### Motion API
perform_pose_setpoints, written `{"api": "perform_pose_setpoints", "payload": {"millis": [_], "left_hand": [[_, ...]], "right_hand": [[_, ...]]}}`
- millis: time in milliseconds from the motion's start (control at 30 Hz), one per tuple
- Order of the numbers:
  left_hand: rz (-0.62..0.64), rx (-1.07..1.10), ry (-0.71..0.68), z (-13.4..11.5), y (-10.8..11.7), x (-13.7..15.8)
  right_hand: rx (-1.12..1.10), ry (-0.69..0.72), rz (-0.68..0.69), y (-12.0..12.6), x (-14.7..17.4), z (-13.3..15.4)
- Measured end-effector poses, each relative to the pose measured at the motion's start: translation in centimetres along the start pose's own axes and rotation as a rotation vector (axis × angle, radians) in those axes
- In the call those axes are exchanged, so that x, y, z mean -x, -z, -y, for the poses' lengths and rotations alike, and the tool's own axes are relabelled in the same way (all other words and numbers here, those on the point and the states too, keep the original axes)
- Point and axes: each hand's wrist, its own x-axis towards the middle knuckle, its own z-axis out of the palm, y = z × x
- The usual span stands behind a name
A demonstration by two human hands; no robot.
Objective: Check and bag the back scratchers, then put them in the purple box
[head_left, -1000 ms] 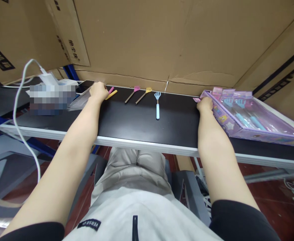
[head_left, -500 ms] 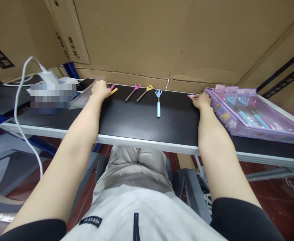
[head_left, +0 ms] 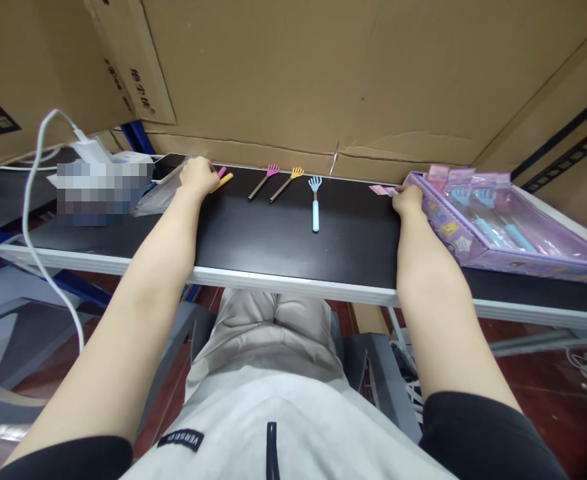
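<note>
My left hand [head_left: 198, 176] is closed at the back left of the black table, its fingertips hidden. A clear plastic bag [head_left: 161, 195] lies against its left side. Just to its right, a pink handle [head_left: 222, 172] and a yellow handle [head_left: 224, 181] stick out. My right hand [head_left: 408, 199] is closed at the end of a small pink card [head_left: 381, 191], beside the purple box. Between the hands lie three small claw-shaped scratchers: a pink one [head_left: 264, 182], a yellow one [head_left: 287, 184] and a light blue one [head_left: 315, 212]. Only the blue one has a coloured grip.
The purple display box [head_left: 453, 247] on the right holds several packaged blue scratchers [head_left: 491, 230]. A white cable [head_left: 29, 200] hangs over the left end near a blurred object [head_left: 103, 193]. Cardboard [head_left: 273, 73] walls the back; a metal rail [head_left: 293, 283] edges the front.
My right hand has shifted slightly right, and more of the pink card shows at its fingers. The left hand stays almost in place. The view has tilted a little.
</note>
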Motion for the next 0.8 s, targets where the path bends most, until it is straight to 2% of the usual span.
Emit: {"api": "perform_pose_setpoints", "payload": {"millis": [133, 267, 400, 500, 633, 800], "left_hand": [[0.034, -0.035, -0.009, -0.4, 0.3, 0.5], [-0.004, 0.0, 0.016, -0.2, 0.1, 0.4], [-0.049, 0.087, 0.109, 0.6, 0.0, -0.4], [-0.055, 0.121, 0.173, 1.1, 0.1, -1.0], [-0.016, 0.101, 0.16, 1.2, 0.3, -1.0], [-0.062, 0.082, 0.174, 0.7, 0.7, -0.4]], "right_hand": [[0.087, 0.018, 0.01, 0.1, 0.5, 0.7], [0.135, 0.015, 0.002, 0.3, 0.7, 1.1], [0.149, -0.029, 0.029, 0.5, 0.6, 1.8], [0.164, -0.081, 0.032, 0.4, 0.1, 2.2], [0.133, -0.132, 0.051, 0.0, -1.0, 2.2], [0.142, -0.126, 0.005, -0.9, -1.7, 1.5]]}}
